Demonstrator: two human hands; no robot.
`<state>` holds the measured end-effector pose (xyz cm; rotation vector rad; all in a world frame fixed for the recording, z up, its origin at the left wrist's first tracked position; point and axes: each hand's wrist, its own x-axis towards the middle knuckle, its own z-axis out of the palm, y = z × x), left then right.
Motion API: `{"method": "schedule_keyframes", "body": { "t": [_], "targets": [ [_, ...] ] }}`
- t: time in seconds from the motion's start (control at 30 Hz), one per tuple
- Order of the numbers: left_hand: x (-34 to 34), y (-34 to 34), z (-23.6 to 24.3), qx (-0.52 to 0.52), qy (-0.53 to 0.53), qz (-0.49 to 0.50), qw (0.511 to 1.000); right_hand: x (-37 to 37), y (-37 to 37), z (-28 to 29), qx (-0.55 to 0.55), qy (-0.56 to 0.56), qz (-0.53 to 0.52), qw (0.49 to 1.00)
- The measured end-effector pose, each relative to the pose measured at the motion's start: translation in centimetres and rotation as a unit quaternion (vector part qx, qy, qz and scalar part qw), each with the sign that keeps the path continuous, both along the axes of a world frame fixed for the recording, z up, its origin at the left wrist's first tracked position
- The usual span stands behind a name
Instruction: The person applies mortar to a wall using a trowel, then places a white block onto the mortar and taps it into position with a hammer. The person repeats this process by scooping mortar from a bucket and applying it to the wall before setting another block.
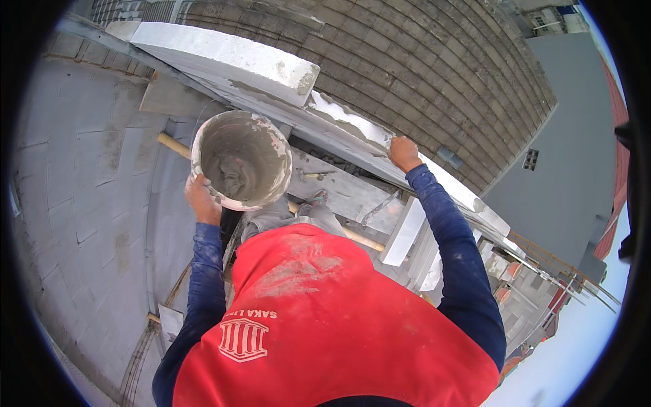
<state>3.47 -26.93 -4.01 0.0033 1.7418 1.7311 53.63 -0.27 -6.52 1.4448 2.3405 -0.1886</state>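
Observation:
My left hand grips the rim of a round, mortar-stained bucket holding wet grey mortar. My right hand is curled at the top edge of a white block wall, beside a white, grey-smeared strip; whether it holds anything more is hidden. A thick white block rests farther left along the wall top. Below, between my hands, my sandalled foot is on or beside a dusty board with a small tool lying on it.
A grey block wall rises at the left. Wooden poles cross under the boards, with gaps beside them. White blocks stand below my right arm. Beyond the wall are a stepped grey roof, a dark grey surface and scaffolding.

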Motion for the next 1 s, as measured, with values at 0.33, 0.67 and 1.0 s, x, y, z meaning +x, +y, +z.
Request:
{"method": "schedule_keyframes", "body": {
  "t": [0.33, 0.67, 1.0],
  "targets": [
    [7.0, -2.0, 6.3, 0.095, 0.01, 0.005, 0.995, 4.6, 0.7, 8.7, -0.022, 0.119, -0.107, 0.987],
    [15.1, 0.3, 13.7, 0.157, -0.032, -0.11, 0.981, -13.5, -12.2, 12.1, -0.042, 0.26, 0.202, 0.943],
    [17.2, 1.8, 14.5, 0.178, 0.034, -0.153, 0.971, -12.4, -14.9, 13.7, -0.303, 0.209, 0.284, 0.885]
  ]
}}
